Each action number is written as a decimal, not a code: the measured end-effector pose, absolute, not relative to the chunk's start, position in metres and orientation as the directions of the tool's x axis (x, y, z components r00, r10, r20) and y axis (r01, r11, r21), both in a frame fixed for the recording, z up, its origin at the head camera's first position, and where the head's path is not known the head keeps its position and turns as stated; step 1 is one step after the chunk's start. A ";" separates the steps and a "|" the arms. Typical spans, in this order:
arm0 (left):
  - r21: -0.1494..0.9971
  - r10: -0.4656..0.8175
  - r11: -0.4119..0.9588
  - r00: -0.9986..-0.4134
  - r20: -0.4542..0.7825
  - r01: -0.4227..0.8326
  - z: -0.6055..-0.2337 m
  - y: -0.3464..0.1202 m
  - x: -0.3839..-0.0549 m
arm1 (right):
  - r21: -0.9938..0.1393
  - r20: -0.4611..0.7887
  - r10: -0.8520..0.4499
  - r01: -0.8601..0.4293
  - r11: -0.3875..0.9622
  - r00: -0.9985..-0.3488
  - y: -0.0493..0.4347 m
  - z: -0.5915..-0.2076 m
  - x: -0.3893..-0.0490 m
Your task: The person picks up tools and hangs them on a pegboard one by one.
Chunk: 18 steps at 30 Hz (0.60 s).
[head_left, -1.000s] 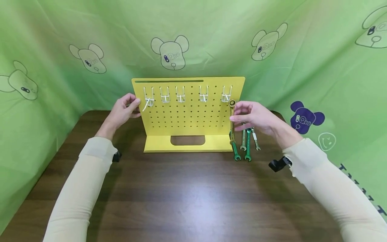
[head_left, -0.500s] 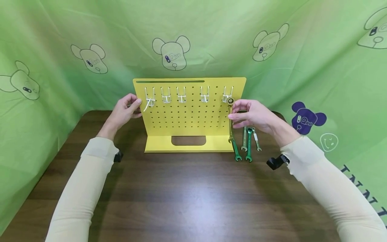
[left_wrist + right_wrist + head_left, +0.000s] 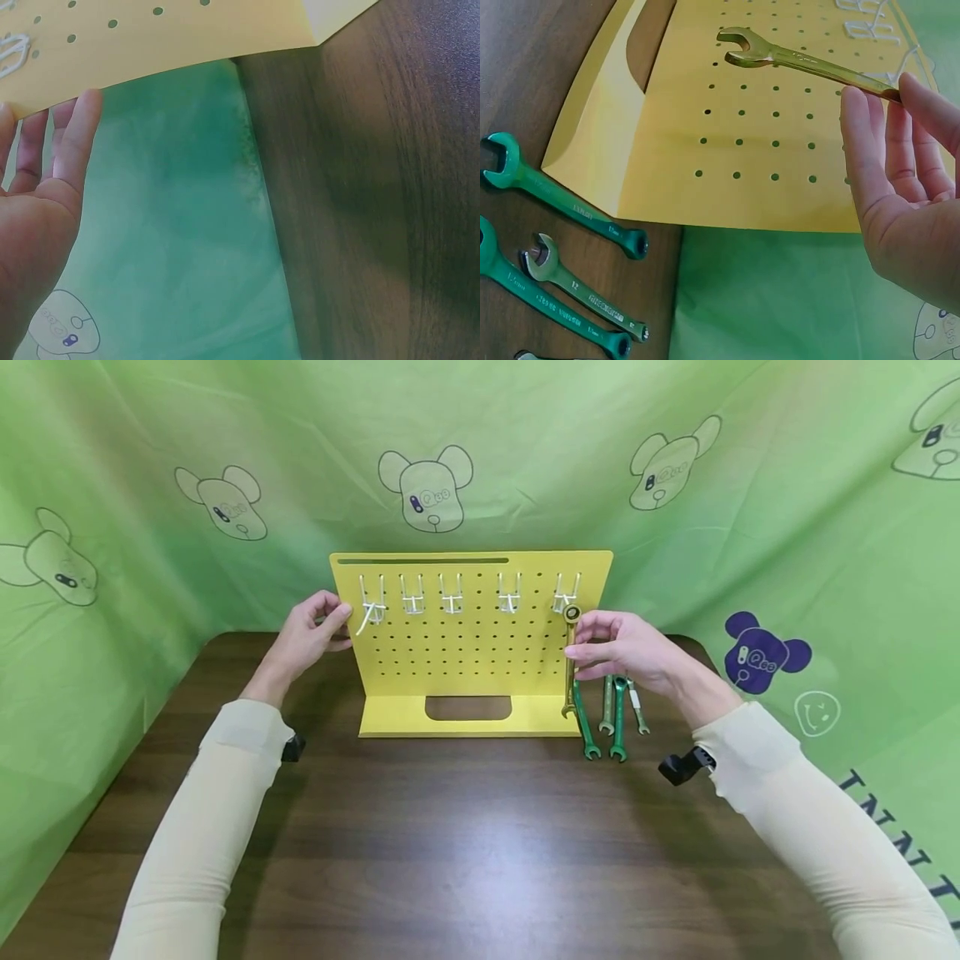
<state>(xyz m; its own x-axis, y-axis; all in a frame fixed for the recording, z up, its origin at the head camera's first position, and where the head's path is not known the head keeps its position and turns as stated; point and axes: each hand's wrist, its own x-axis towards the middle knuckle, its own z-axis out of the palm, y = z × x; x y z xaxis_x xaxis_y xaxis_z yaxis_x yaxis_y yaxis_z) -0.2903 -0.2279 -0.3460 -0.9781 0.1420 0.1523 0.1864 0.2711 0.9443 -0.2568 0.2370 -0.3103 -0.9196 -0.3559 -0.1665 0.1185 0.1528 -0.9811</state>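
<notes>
A yellow pegboard (image 3: 465,656) stands upright on its bent foot. My left hand (image 3: 303,628) grips the board's left edge between thumb and fingers. On the other side, my right hand (image 3: 630,647) pinches a gold combination wrench (image 3: 810,64) near its ring end. The wrench hangs ring end up, overlapping the board's right part in the head view. Its ring sits just below the rightmost white wire hook (image 3: 562,602). In the right wrist view its open-end jaw points away from the fingers.
Right of the board lie two green wrenches (image 3: 618,722), a smaller silvery-green wrench (image 3: 592,296) and a small wrench with a white label (image 3: 636,703). Several more white hooks (image 3: 452,602) line the board's upper part. A green printed cloth (image 3: 510,460) hangs behind the wooden table (image 3: 420,852).
My right hand has shifted the gold wrench slightly left, further over the board's right edge, below the hook. The left hand keeps its grip on the board.
</notes>
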 end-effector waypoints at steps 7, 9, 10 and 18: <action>0.947 0.139 0.242 -0.974 0.180 0.209 -0.349 -0.228 -0.293 | -0.981 -0.169 -0.345 0.122 0.154 -0.923 0.238 -0.309 -0.258; 0.948 0.141 0.238 -0.973 0.183 0.212 -0.349 -0.228 -0.293 | -0.980 -0.176 -0.359 0.127 0.155 -0.917 0.238 -0.310 -0.259; 0.948 0.141 0.237 -0.973 0.183 0.213 -0.350 -0.228 -0.293 | -0.979 -0.180 -0.368 0.131 0.154 -0.912 0.238 -0.311 -0.260; 0.949 0.143 0.235 -0.973 0.180 0.210 -0.350 -0.228 -0.293 | -0.978 -0.195 -0.355 0.152 0.146 -0.914 0.239 -0.321 -0.267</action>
<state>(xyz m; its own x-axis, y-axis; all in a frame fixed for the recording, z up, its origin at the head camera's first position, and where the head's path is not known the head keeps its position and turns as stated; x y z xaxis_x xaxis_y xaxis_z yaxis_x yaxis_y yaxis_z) -0.2929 -0.2281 -0.3501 -0.9732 0.1427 0.1804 0.2103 0.2346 0.9491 -0.2672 0.2387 -0.3207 -0.9142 -0.3552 -0.1952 0.1521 0.1458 -0.9776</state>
